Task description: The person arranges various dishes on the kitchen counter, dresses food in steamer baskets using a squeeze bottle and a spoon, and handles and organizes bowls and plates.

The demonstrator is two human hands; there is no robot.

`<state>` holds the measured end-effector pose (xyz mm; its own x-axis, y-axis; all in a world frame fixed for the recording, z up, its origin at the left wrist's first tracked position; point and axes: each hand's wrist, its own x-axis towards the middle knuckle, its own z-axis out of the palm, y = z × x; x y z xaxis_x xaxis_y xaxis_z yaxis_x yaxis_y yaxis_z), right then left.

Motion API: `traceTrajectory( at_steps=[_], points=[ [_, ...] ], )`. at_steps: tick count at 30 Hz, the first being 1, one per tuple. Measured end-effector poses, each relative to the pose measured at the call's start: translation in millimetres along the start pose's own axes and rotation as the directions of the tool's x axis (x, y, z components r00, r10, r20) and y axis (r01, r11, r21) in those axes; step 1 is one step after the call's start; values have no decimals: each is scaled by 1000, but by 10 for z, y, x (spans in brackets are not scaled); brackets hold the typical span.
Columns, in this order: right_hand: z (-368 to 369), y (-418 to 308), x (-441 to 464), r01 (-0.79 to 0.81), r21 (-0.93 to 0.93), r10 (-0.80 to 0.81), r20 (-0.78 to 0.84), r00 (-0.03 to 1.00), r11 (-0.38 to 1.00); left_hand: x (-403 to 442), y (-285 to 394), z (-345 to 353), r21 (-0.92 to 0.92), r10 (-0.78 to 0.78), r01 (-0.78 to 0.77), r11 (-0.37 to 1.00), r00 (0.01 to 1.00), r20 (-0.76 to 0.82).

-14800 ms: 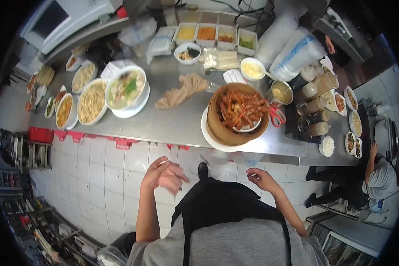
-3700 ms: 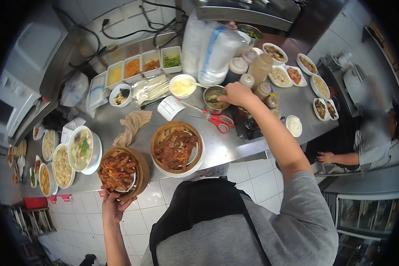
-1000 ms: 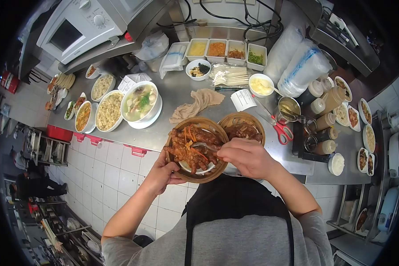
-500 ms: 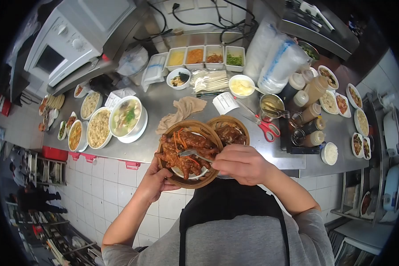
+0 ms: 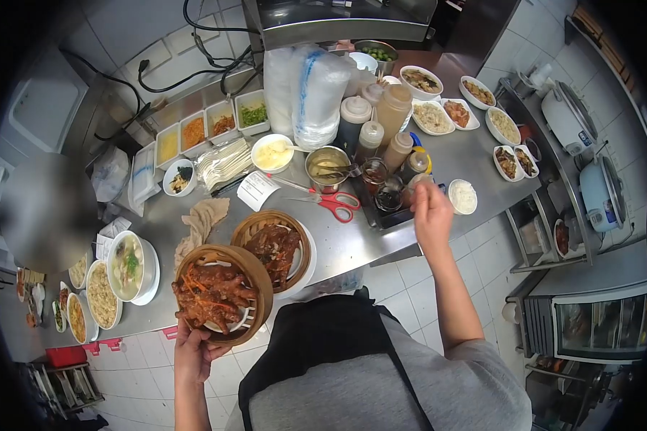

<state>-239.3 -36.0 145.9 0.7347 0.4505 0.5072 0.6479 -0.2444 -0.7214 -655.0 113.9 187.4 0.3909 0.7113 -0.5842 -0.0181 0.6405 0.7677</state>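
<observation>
My left hand (image 5: 194,355) grips the lower rim of a round bamboo steamer (image 5: 261,298), thumb near the rim, tilting it toward me. Inside are glossy brown chicken feet (image 5: 216,291) topped with orange shreds. Partly behind it, a second bamboo steamer (image 5: 307,248) with similar brown meat (image 5: 274,248) stands on a white plate (image 5: 308,276) at the counter's edge. My right hand (image 5: 433,208) is raised by the sauce bottles, fingers curled together beside a squeeze bottle (image 5: 410,189). Whatever those fingers hold is hidden; the spoon cannot be seen.
Red-handled scissors (image 5: 339,207), a steel pot (image 5: 326,167), a receipt (image 5: 257,189) and a crumpled cloth (image 5: 198,224) lie on the counter (image 5: 370,244). Soup (image 5: 128,266) and rice bowls (image 5: 105,296) stand left, a white powder bowl (image 5: 463,197) right. A blurred shape covers the far left.
My right hand has left the chicken feet, where it held a spoon, and moved right to the bottles. My left hand has shifted the steamer left and tilted it. The view has turned right.
</observation>
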Motion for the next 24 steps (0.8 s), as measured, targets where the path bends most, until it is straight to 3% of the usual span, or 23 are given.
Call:
traceTrajectory(
  at_steps=[4,7,10,12,14,15,16,17,18,20,21,22,23,24],
  points=[
    [129,237,-101,140,-206,-97,206,974,968,11,-16,-34,-29,5,-5,1000,1000,-1],
    [108,-14,92,186,-161,-159,166,973,969,4,-37,-61,-38,1,-1,999,1000,-3],
    [281,-345,482,82,45,-87,128,988,996,-24,-72,-66,-51,16,-16,999,1000,-1],
    [608,-271,733,46,39,-52,172,984,998,-44,-98,-79,-72,17,-16,997,1000,10],
    [1019,-181,901,233,-139,-231,33,972,962,-78,-123,-120,-55,5,-4,998,1000,10],
    [1176,-148,996,239,-311,-246,19,969,920,-109,-140,-149,-54,3,-3,999,1000,-1],
    [1289,-111,1120,188,-496,-164,92,982,848,-105,-170,-177,-41,1,0,999,1000,27],
    [1291,-196,1295,198,-568,-25,297,955,799,-76,-215,-216,-40,10,-9,999,1000,28],
    [1515,51,1371,236,-706,-166,169,972,667,-85,-250,-283,-49,33,-33,998,999,4],
    [1662,35,1609,220,-735,-136,173,975,641,-209,-224,-268,-52,16,-19,998,998,-57],
    [1561,20,1677,383,-682,-161,367,916,623,-241,-230,-307,-52,16,-19,998,998,-56],
    [1654,321,1832,462,-648,-243,402,883,605,-287,-245,-350,-48,9,-11,999,999,-45],
    [1872,773,2032,425,-714,-222,365,904,556,-344,-241,-362,-76,7,-14,997,997,-80],
    [1861,669,2014,339,-711,-183,289,940,616,-388,-250,-392,-96,1,-10,995,995,-97]
  ],
)
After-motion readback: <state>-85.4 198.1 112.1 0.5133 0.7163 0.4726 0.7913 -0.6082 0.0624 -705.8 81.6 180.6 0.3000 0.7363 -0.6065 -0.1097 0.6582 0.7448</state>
